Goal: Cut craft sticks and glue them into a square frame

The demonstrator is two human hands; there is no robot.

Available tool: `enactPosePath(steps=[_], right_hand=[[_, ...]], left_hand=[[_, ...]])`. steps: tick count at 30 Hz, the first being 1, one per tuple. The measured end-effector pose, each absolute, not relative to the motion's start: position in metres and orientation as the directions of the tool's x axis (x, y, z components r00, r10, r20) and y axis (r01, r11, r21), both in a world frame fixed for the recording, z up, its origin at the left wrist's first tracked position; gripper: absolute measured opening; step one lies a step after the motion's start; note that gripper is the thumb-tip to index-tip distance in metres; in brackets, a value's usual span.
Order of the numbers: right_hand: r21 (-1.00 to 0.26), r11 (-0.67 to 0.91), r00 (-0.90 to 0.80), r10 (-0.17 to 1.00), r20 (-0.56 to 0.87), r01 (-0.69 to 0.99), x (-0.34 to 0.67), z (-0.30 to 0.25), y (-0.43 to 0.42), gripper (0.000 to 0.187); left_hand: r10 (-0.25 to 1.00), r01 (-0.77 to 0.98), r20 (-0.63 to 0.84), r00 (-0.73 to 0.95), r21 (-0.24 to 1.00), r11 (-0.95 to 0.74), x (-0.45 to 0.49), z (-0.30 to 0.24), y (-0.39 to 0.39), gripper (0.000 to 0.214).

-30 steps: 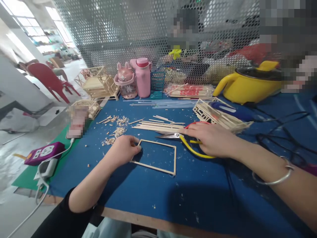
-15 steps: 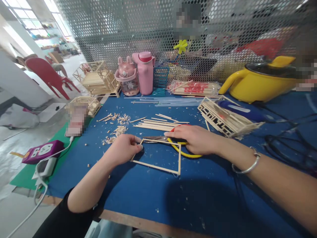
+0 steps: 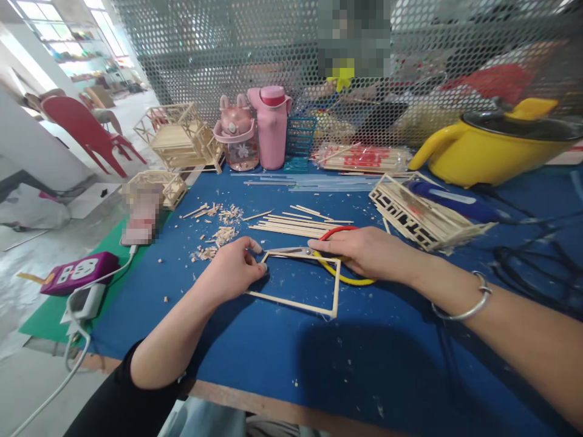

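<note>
A rectangular frame of thin wooden sticks (image 3: pixel 291 303) lies on the blue table top. My left hand (image 3: pixel 237 270) is at its left end, fingers closed round the short side, with the index finger slightly raised by the upper left corner. My right hand (image 3: pixel 368 252) grips a pair of scissors (image 3: pixel 291 250) with red and yellow handles. Their metal blades point left along the frame's far side, tips close to my left fingers. Just beyond the scissors lie several loose sticks (image 3: pixel 291 226). Part of the frame's left side is hidden by my left hand.
Wood scraps (image 3: pixel 223 235) lie left of the sticks. A stick-built model (image 3: pixel 423 218) bears a blue tool (image 3: pixel 455 200) at right, before a yellow pot (image 3: pixel 492 152). Pink bottles (image 3: pixel 273 130) stand at the back. A phone (image 3: pixel 141 218) and purple box (image 3: pixel 79 273) sit left.
The whole view has shifted slightly. My left index finger has lifted a little away from the thumb. My right hand keeps the scissors by the frame's far side.
</note>
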State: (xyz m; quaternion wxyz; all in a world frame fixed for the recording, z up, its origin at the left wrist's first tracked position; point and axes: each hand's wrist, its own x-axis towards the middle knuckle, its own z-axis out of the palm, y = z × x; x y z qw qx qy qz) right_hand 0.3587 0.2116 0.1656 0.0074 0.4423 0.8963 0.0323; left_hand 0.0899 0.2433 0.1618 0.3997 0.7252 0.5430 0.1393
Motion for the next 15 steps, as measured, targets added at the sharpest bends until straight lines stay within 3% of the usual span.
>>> enactPosePath(steps=[15], right_hand=[[0.005,0.526,-0.526,0.850,0.002,0.850,0.3646,0.1647,0.2051,0.069]], left_hand=[[0.895,0.692,-0.178,0.409,0.700,-0.177,0.0893,0.1621,0.2413,0.018]])
